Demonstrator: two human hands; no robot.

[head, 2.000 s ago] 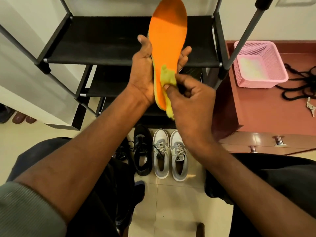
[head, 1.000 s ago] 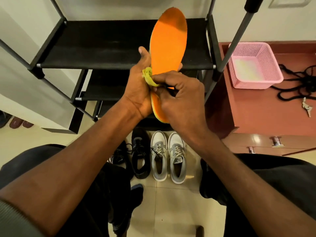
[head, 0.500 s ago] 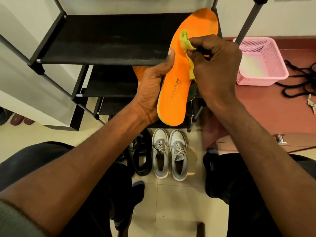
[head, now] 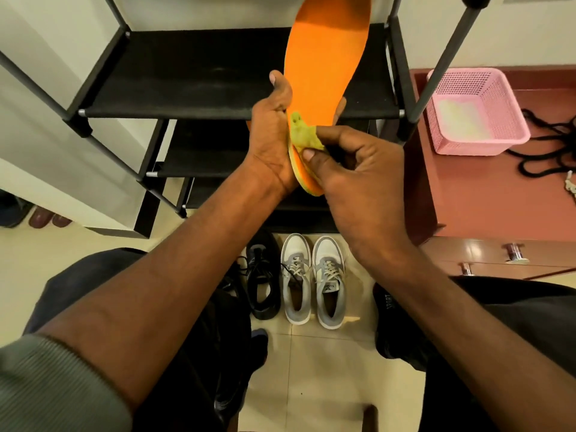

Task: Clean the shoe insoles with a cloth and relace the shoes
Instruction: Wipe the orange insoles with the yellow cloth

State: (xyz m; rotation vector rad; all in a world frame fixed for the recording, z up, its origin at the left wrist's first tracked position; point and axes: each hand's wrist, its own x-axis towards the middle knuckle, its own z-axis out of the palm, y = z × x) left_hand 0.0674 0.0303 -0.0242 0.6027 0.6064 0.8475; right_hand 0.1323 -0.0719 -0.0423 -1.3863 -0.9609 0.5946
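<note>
An orange insole [head: 327,57] stands nearly upright in front of the black shoe rack [head: 199,73]. My left hand [head: 271,141] grips its lower half from the left edge, thumb up along the side. My right hand [head: 352,169] pinches a small yellow-green cloth [head: 304,135] against the insole's heel area. On the floor below stand a pair of grey and white sneakers [head: 314,275] with laces in, and a black shoe [head: 263,275] to their left with loose laces.
A pink plastic basket [head: 477,110] sits on a reddish-brown cabinet [head: 498,194] at the right, with a tangle of black laces [head: 548,148] beside it. My knees frame the tiled floor [head: 324,385]. More footwear [head: 37,213] peeks in at the far left.
The insole has swung from tilted right back to nearly upright. My right hand with the cloth has come down from the toe end to the heel area.
</note>
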